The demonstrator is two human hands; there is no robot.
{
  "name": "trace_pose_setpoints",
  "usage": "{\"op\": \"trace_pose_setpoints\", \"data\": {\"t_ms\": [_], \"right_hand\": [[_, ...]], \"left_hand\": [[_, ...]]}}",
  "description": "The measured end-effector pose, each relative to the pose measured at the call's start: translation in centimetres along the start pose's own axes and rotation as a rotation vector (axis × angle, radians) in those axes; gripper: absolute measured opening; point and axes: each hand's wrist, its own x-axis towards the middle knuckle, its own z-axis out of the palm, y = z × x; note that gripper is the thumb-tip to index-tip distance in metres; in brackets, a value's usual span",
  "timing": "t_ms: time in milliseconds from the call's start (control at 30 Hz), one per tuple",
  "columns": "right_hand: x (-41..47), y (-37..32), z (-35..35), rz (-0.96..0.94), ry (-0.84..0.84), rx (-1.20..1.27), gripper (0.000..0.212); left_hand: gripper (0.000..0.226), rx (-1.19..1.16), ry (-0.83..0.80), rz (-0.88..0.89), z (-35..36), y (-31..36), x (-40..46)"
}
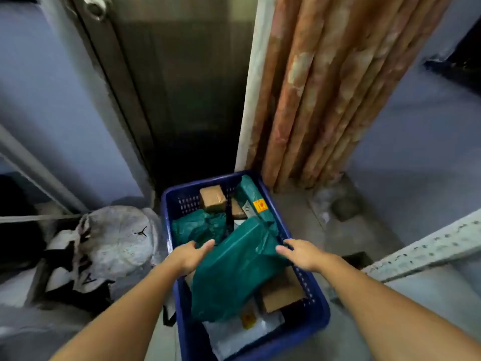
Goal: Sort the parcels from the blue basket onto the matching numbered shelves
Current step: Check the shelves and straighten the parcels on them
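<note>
On floor by door: blue basket, still loaded. Big green parcel lies tilted on top w/ left hand & right hand each gripping a far corner, prob. to lift it out. Counted: approx 3 green bags, 3 brown boxes.

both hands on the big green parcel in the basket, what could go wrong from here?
1. The left hand and right hand pinch only the loose film at the top of the large green parcel; it may slip or tear.
2. Lifting could drag the cardboard box beside it.
3. No label shows, so misshelving is possible.
</note>
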Motion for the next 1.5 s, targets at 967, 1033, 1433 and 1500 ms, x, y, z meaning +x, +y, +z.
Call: {"op": "trace_pose_setpoints", "data": {"t_ms": [967, 1033, 1433, 1500], "right_hand": [[-7.3, -9.8, -15.0, -0.063, 0.257, 1.003, 0.068], [-11.3, -12.3, -19.6, -0.063, 0.259, 0.988, 0.059], [-33.9, -20.8, -42.2, -0.191, 0.014, 1.406, 0.091], [-36.4, -21.4, -43.9, -0.259, 0.079, 1.476, 0.087]], "left_hand": [[0.084, -0.713, 0.527, -0.132, -11.2, 10.0, -10.2], [0.074, -0.716, 0.666, -0.055, -16.5, 12.9, -15.0], [0.045, -0.75, 1.042, 0.539, -36.7, 29.9, -42.1], [0.033, -0.756, 1.052, 0.587, -37.1, 31.7, -45.2]]}}
